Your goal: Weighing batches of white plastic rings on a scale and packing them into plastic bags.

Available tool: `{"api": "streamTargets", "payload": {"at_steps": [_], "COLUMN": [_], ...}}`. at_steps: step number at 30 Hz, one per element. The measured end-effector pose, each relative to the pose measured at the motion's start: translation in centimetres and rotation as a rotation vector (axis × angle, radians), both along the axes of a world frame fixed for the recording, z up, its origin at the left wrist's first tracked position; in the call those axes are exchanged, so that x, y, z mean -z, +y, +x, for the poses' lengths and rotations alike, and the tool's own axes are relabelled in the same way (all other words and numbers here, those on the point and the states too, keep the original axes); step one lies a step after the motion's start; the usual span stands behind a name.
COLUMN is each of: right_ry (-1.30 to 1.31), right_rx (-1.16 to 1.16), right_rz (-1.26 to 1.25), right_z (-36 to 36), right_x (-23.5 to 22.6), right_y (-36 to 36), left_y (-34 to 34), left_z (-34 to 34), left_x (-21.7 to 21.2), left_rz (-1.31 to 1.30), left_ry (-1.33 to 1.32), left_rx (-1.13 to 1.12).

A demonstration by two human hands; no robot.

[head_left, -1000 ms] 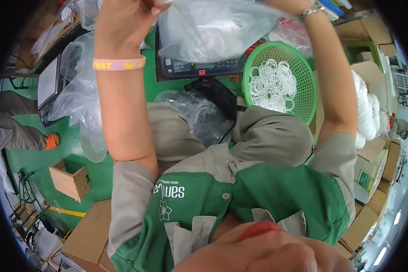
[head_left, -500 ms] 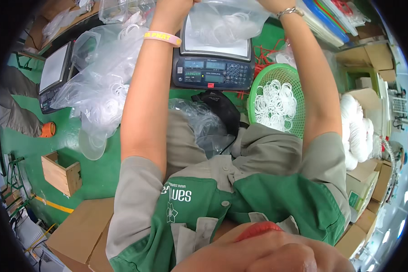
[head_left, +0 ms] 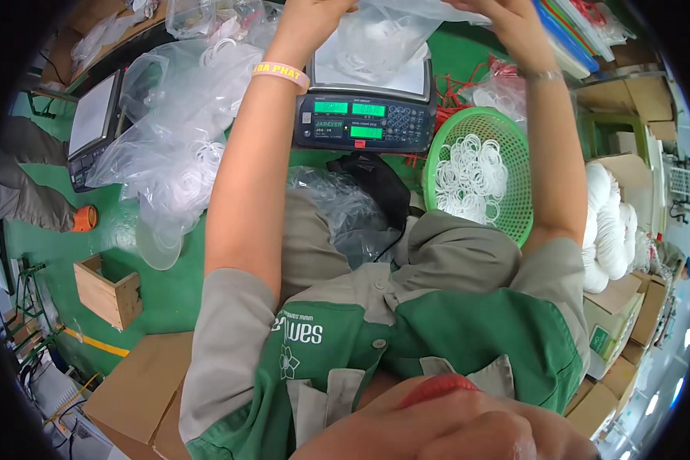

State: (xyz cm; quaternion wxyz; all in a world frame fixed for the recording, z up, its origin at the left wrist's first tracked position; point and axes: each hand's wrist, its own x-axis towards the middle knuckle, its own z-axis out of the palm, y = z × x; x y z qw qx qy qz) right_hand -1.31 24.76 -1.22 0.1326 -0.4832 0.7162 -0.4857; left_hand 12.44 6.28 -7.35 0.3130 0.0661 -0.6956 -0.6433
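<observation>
A clear plastic bag (head_left: 387,38) with white rings in its lower part stands over the pan of a dark counting scale (head_left: 366,121). My left hand (head_left: 318,17) reaches the bag's left side at the top edge of the view, its fingers closed at the bag's rim and partly cut off. On the other side my right hand (head_left: 514,27) pinches the bag's upper edge. Below my right forearm, a green mesh basket (head_left: 519,180) holds loose white rings (head_left: 468,176). The scale's displays glow green.
Large clear bags (head_left: 169,146) with white rings lie to the left, before a second scale (head_left: 93,126). A wooden box (head_left: 107,295) and a cardboard box (head_left: 142,383) sit lower left. White coils (head_left: 609,226) are at right. Another person's legs (head_left: 34,172) show far left.
My right hand has come down and right, showing more of its fingers; my left hand has also come slightly lower and right. The scale's displays have turned from dim to bright green.
</observation>
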Motion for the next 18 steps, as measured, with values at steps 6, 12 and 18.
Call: {"api": "streamTargets", "payload": {"at_steps": [6, 12, 18], "right_ry": [-0.005, -0.213, -0.287], "right_rx": [0.353, 0.394, 0.555], "right_rz": [0.024, 1.143, 1.255], "right_z": [-2.7, -0.6, 7.6], "right_x": [8.6, 32.7, 40.8], "right_y": [12.6, 30.0, 32.4], "left_y": [1.6, -4.7, -13.0], "left_z": [2.0, -1.1, -12.5], "left_x": [-1.5, 0.4, -1.4], "left_rz": [-0.062, -0.431, -1.398], "left_ry": [-0.086, 0.023, 0.025], "left_rx": [-0.112, -0.273, -0.409]}}
